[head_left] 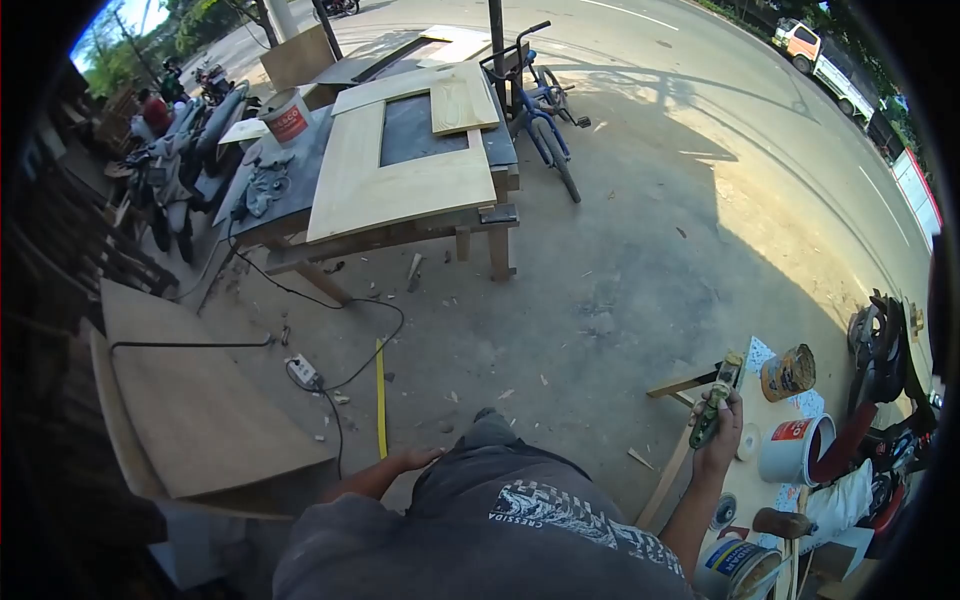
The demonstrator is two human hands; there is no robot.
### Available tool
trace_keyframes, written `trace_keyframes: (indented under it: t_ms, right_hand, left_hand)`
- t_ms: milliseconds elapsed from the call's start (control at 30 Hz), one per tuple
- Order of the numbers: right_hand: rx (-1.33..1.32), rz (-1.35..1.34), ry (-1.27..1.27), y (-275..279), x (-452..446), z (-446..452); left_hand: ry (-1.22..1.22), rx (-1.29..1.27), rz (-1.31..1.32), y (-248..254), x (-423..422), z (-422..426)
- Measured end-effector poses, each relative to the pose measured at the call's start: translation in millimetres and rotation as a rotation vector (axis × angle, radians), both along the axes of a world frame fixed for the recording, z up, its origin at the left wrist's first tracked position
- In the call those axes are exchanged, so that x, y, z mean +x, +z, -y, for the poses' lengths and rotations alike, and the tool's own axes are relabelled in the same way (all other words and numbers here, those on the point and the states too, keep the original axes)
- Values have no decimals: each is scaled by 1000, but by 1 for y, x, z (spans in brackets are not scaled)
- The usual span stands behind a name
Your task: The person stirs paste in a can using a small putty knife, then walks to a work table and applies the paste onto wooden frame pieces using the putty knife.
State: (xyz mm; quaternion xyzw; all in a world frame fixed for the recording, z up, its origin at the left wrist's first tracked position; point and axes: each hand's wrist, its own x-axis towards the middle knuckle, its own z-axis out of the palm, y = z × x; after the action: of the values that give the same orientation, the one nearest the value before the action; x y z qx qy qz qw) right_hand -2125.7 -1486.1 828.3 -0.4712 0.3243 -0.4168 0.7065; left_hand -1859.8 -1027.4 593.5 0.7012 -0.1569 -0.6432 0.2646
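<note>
My right hand (718, 432), at the lower right, is closed around the green handle of a paintbrush (726, 382). The brush points up, its worn, pale-stained head clear of my fingers. Beside that hand is a small work table (757, 437) with a rusty tin (788, 373), a white bucket (797, 450) and a wooden mallet (782, 522). My left hand (416, 458) hangs low by my leg, its fingers stretched out and nothing in them. Farther ahead, pale wooden panels (345, 190) lie on a workbench (503, 213), apart from both hands.
A power cable (403, 325) runs over the ground to an extension socket (302, 371). Close by lies a yellow strip (381, 400). Plywood sheets (200, 400) lean at the left. A blue bicycle (553, 140) stands behind the bench, and parked motorcycles (180, 175) are at the far left.
</note>
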Motion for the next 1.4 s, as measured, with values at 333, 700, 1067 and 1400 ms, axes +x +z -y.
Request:
trace_keyframes:
  t_ms: [333, 700, 1067, 1400]
  right_hand:
    - [200, -197, 300, -44, 258, -9]
    - [147, -317, 514, -77, 505, 67]
    - [19, -359, 745, -39, 709, 37]
    - [138, -496, 534, -61, 754, -104]
  left_hand:
    - [1027, 4, -190, -135, -52, -108]
    - [1748, -600, 24, 101, 314, 31]
    - [356, 164, 1406, 131, 497, 77]
    - [-264, -276, 1243, 129, 592, 42]
